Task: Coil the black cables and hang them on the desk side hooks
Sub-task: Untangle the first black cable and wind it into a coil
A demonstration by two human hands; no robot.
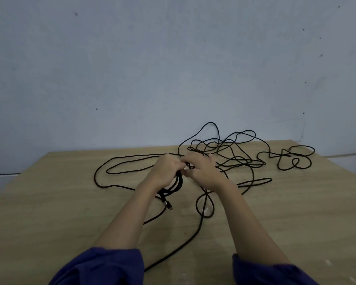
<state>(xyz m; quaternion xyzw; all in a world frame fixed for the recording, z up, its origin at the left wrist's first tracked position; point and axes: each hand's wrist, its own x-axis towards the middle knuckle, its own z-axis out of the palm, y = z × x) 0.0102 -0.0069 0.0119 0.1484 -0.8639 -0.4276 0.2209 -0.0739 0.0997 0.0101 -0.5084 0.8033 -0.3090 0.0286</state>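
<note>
- Head view: the left hand point(166, 168) has its fingers curled tight round a small coil point(178, 184) of black cable.
- The right hand point(202, 170) pinches a strand just beside it.
- More loose cables point(243, 161) (all in a tangle) lie on the wooden desk point(60, 202).

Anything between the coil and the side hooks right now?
Hooks are out of view, so that path can't be judged. The left hand holds the coil; the right hand pinches loose cable that trails into a tangle on the desk.
</note>
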